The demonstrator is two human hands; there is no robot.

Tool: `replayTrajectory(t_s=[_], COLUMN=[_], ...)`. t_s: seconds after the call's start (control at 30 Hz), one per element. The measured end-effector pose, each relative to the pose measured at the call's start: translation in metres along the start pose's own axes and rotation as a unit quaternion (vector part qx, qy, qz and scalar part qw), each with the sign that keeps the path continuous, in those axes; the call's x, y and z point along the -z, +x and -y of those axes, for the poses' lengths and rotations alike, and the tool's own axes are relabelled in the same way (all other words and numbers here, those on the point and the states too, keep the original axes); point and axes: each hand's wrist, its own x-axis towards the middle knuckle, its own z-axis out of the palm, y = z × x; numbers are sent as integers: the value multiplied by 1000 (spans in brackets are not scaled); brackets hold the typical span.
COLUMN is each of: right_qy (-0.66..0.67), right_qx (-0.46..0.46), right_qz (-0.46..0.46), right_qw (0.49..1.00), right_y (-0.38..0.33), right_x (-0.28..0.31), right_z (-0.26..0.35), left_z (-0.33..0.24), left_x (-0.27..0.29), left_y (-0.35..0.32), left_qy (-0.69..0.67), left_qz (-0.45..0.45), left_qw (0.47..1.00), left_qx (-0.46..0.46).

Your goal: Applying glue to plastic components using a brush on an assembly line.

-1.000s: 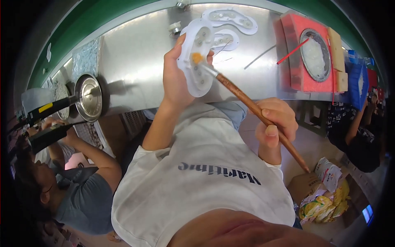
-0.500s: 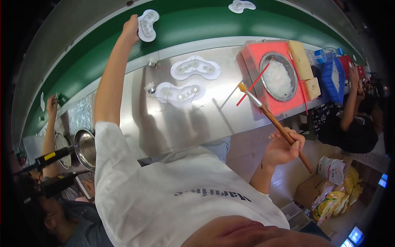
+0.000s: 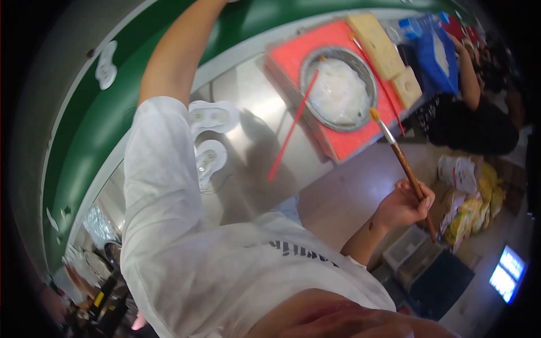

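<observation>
My right hand (image 3: 404, 204) is closed around the wooden handle of a paintbrush (image 3: 406, 163). The brush's yellowish bristles point up beside a round metal bowl (image 3: 304, 73) of thick white paste (image 3: 340, 93). My left arm (image 3: 177, 53) stretches over a green belt, its hand beyond the upper edge; a white sliver (image 3: 233, 1) shows beside the wrist. Two white curved plates with round discs, an upper one (image 3: 217, 115) and a lower one (image 3: 211, 158), lie on the metal table, partly behind my left sleeve. A similar plate (image 3: 106, 65) rests on the belt at left.
The bowl sits in a pink-red foam block (image 3: 287, 50), a red stick (image 3: 290, 132) leaning from its rim. Beyond are yellow foam blocks (image 3: 375, 45) and a blue bin (image 3: 431, 62). A co-worker's arm (image 3: 466, 73) is at right. Bags and boxes (image 3: 462, 214) lie on the floor.
My view has turned rightward. My left hand has let go of the white plate, which now lies on the belt, and has reached out past the upper edge. My right hand still grips the paintbrush.
</observation>
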Motion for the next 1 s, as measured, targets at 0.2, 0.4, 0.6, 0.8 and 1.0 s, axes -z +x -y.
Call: replayTrajectory(t_s=[0.2, 0.4, 0.6, 0.8, 1.0], right_qy=[-44, -110, -90, -47, -14], right_qx=[2, 14, 39, 30, 7], right_qz=[10, 41, 102, 53, 32], right_qw=[999, 993, 990, 997, 999], right_y=[9, 13, 7, -11, -28], right_x=[9, -14, -20, -12, -1], right_z=[-5, -25, -22, -9, 6], left_z=[15, 44, 39, 46, 31], left_x=[-13, 22, 67, 74, 66], left_y=[14, -84, -229, -334, -440], left_qy=[-107, -552, -568, -600, -711], left_qz=[-5, 25, 40, 19, 13], left_qw=[992, 833, 821, 799, 698], left_qx=[73, 18, 41, 37, 85])
